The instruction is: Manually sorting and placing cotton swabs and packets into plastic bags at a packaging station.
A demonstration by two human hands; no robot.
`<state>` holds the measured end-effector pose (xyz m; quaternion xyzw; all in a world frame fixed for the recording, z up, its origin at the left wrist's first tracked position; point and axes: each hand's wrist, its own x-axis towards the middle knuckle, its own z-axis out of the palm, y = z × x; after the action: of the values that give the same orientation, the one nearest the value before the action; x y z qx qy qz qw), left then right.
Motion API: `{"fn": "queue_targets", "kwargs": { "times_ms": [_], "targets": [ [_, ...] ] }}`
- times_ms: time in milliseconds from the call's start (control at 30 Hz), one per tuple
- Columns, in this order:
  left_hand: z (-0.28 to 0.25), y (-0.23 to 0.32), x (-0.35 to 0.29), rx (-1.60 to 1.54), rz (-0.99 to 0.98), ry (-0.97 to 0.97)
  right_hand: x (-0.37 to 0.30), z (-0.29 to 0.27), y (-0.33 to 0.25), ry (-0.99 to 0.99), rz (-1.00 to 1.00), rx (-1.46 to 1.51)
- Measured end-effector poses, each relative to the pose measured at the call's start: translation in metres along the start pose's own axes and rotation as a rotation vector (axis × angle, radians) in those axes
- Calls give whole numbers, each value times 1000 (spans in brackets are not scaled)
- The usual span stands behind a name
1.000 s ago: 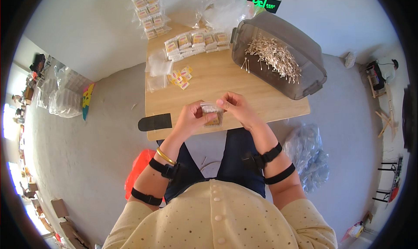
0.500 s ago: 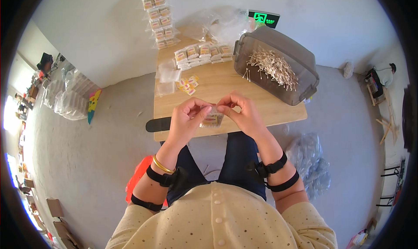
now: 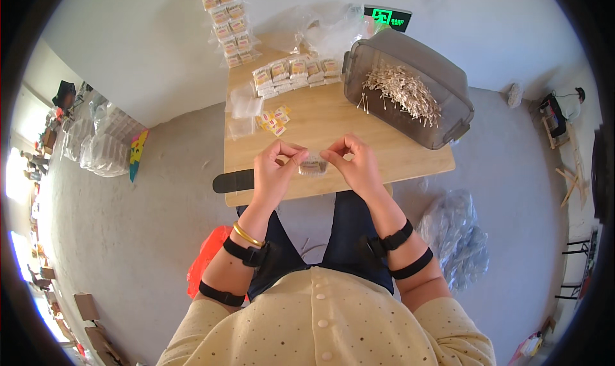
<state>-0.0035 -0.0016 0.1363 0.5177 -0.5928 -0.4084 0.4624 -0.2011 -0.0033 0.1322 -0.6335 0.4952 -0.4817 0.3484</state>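
Note:
Between my hands, above the near part of the table, is a small clear bag of cotton swabs (image 3: pixel 312 166). My left hand (image 3: pixel 277 167) pinches its upper left corner with thumb and forefinger. At the upper right corner, my right hand (image 3: pixel 353 164) holds it in the same kind of pinch. Just beyond my left hand lie small yellow and white printed cards (image 3: pixel 274 119). Flat clear empty bags (image 3: pixel 243 105) are stacked at the table's left edge. A grey plastic bin (image 3: pixel 410 46) rests tilted on its side, with a heap of loose cotton swabs (image 3: pixel 403 92) in it.
Filled swab packs (image 3: pixel 298 70) stand in rows at the back of the wooden table (image 3: pixel 333 122). More packs are piled in a tall stack (image 3: pixel 229 30) at the far left corner. A black flat strip (image 3: pixel 233 181) juts past the left edge. Clear plastic (image 3: pixel 451 238) lies on the floor.
The bag has tipped so that its front looks shorter, and its top edge is spread between my fingers. My hands have drawn slightly apart.

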Motion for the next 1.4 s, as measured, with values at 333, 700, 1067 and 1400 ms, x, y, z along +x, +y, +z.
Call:
{"fn": "queue_targets", "kwargs": {
  "times_ms": [333, 700, 1067, 1400],
  "targets": [
    [38, -111, 28, -137, -283, -76, 15, 34, 117, -206, 527, -19],
    [32, -137, 40, -182, -453, -199, 21, 35, 138, -312, 483, -47],
    [35, -133, 27, -22, -210, -140, 23, 39, 117, -309, 412, 3],
    [-3, -23, -22, -615, -263, -89, -27, 4, 40, -183, 380, 518]
  ]
}}
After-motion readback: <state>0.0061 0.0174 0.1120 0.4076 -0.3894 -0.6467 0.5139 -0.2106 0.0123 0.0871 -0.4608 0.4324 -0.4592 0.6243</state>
